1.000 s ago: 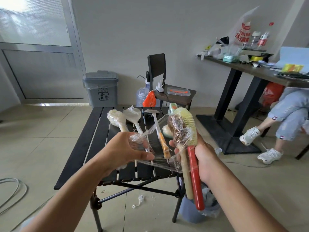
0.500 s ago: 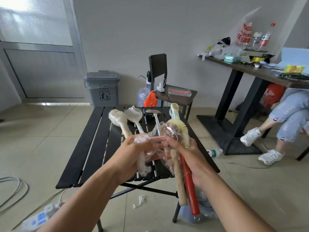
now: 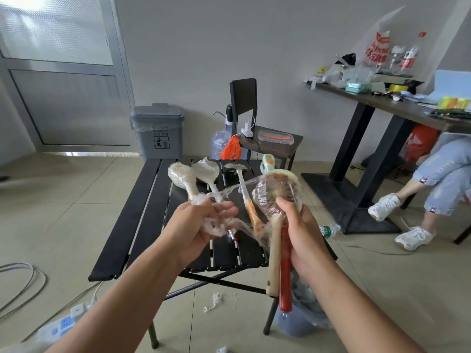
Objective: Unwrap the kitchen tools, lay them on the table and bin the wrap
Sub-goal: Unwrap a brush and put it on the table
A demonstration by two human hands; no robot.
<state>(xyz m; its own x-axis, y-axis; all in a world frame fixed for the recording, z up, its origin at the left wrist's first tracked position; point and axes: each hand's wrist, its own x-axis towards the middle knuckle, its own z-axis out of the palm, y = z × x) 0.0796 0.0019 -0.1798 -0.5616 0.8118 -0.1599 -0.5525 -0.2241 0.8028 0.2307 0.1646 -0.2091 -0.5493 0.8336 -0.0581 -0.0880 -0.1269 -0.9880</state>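
Note:
My right hand (image 3: 300, 230) grips two long-handled brushes (image 3: 276, 192) together, one with a cream wooden handle, one with a red handle, their round heads still under clear wrap. My left hand (image 3: 201, 222) holds a bunched wad of clear wrap (image 3: 216, 225), and a strand stretches from it to the brush heads. Both hands are above the black slatted table (image 3: 145, 207). On the table lie two wrapped tools (image 3: 183, 178), an unwrapped metal tool with an orange handle (image 3: 244, 194) and a pale green tool (image 3: 267, 163).
A small lined bin (image 3: 298, 319) stands on the floor under my right arm. A grey waste bin (image 3: 159, 135) is by the wall behind the table. Wrap scraps (image 3: 212, 301) and a power strip (image 3: 63, 322) lie on the floor. A seated person's legs (image 3: 433, 179) are at right.
My left hand has pulled away to the left with the bunched wrap, stretching a strand from the brush heads. My right hand has tilted the brushes more upright.

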